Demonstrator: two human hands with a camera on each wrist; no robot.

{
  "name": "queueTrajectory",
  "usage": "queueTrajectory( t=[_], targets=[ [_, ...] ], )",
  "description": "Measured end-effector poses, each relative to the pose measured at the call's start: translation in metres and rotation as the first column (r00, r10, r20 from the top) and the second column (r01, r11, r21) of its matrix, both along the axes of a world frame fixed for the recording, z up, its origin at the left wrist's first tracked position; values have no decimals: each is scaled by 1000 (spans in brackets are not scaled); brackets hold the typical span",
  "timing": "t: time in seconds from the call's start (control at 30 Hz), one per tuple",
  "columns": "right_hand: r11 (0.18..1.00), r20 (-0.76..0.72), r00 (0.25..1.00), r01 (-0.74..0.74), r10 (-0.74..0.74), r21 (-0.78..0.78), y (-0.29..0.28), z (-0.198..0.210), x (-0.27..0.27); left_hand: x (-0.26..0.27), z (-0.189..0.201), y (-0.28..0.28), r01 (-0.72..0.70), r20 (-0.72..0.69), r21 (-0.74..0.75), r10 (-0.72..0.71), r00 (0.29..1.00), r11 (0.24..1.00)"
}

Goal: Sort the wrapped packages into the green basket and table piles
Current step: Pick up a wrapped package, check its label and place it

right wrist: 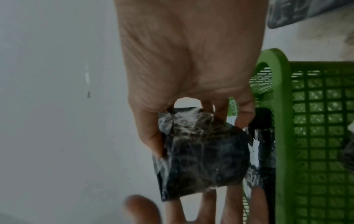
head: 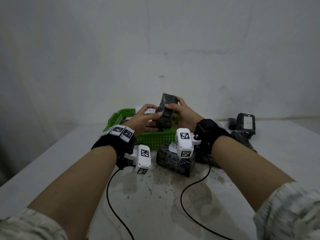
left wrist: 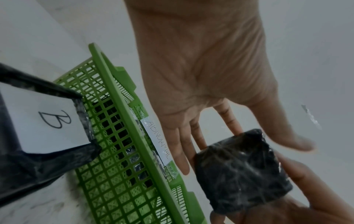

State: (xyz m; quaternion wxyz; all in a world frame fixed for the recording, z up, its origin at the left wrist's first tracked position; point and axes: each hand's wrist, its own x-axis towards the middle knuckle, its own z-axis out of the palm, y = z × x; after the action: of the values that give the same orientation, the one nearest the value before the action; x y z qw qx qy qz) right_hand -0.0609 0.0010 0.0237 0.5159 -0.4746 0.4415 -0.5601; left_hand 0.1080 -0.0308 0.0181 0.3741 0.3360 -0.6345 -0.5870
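A black film-wrapped package is held upright above the green basket. My right hand grips it, thumb on one side and fingers on the other, as the right wrist view shows on the package. My left hand lies against its left side. In the left wrist view its straight fingers touch the package and the thumb stands apart. Another wrapped package lies inside the basket.
A black package labelled B lies against the basket's near wall. To the right sit a package labelled A and other dark packages. A paper label is taped on the basket rim. Two cables trail over the stained table.
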Motion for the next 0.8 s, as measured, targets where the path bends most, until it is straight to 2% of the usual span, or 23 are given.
queueTrajectory(
  t=[0.1, 0.3, 0.47, 0.6, 0.73, 0.8],
  targets=[
    [997, -108, 994, 28, -36, -78, -2, -1, 5, -2, 2, 5, -9, -3, 14, 9, 1000, 1000],
    [985, -250, 967, -80, 40, -153, 0, -2, 13, -6, 2, 1, -142, 35, 28, 141, 989, 989],
    [989, -237, 970, -89, 60, -116, 0, -3, 13, -7, 5, 1, -188, 29, 1, 188, 982, 982],
    [991, -244, 969, 5, -39, -136, -4, -5, 12, -6, 3, 2, -191, 103, -62, 196, 975, 980],
    [977, -272, 955, 64, -120, -205, -12, -9, 12, -11, 1, 3, -136, 119, 3, 135, 984, 991],
    [974, -231, 962, 96, -144, -206, -15, -11, 14, -13, 1, 4, -148, 51, 28, 147, 988, 989]
  ],
)
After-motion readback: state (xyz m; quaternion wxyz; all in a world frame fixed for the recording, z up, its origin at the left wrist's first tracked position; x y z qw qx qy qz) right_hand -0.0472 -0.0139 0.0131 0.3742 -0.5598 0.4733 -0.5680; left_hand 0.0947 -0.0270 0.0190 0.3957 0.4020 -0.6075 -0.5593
